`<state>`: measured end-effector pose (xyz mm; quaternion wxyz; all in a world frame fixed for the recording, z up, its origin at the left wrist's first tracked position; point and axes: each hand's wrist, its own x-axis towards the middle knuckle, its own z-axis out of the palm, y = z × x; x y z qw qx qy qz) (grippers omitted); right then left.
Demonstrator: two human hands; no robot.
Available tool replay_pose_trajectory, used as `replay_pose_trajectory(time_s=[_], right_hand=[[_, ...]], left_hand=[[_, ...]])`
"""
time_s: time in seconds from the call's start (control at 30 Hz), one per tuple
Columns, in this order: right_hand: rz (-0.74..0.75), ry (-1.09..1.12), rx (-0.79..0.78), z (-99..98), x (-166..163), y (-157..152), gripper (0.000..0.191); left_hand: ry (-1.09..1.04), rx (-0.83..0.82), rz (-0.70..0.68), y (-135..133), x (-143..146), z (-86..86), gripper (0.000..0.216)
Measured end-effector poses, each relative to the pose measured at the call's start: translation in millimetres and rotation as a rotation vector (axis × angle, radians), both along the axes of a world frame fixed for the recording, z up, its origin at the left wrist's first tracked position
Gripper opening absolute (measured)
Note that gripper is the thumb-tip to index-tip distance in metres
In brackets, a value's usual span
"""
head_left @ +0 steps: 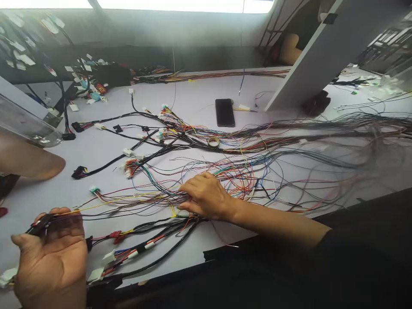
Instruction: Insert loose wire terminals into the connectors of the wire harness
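At the lower left, my left hand (53, 257) is turned palm up, with its fingers curled in and its thumb out to the side. It holds a black connector (45, 224) by the fingers, and yellow and dark wires run from it to the right. My right hand (207, 195) is closed over a bundle of thin wires (164, 196) in the middle of the table; its fingertips partly hide the bundle. Below lie black-sleeved harness branches (164, 259) ending in white connectors (96, 274). A teal connector (95, 189) lies above my left hand.
Another harness (183, 139) spreads across the table, with a tape roll (213, 142) on it. Behind are a black phone (225, 112) and a slanted grey panel (305, 51). A person's arm (28, 156) reaches in at the left; another person (292, 45) is at the back right.
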<state>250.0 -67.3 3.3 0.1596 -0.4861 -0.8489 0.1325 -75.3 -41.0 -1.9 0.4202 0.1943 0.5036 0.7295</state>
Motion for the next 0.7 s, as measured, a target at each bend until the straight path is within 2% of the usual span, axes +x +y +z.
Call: replay_pose_trajectory(time_s=[0.1,0.17,0.23,0.33,0.47,0.57,0.7], right_hand=[[0.004,-0.044,-0.046,-5.7,-17.9,8.3,0.028],[-0.032,0.046,-0.123,-11.1,-21.0,13.3,0.013],[-0.095,0.163,-0.219,-14.6,-18.1,16.9,0.006],[-0.190,0.375,-0.362,-15.1,-9.2,18.2,0.006],[-0.237,0.654,-0.505,-14.2,-2.6,13.6,0.011],[-0.230,0.658,-0.494,-15.7,-4.3,10.6,0.010],[-0.246,0.535,-0.456,-16.1,-9.1,10.9,0.007]], left_hand=[[-0.063,0.057,0.053,-5.6,8.8,4.0,0.034],[-0.101,0.038,0.095,-9.6,10.6,3.2,0.033],[-0.125,0.024,0.123,-14.2,9.5,0.2,0.034],[-0.156,0.019,0.134,-21.5,5.0,-6.4,0.036],[-0.206,-0.008,0.149,-28.0,2.1,-12.7,0.032],[-0.210,-0.016,0.145,-31.0,4.4,-13.1,0.032],[-0.188,0.008,0.110,-35.9,7.4,-12.5,0.031]])
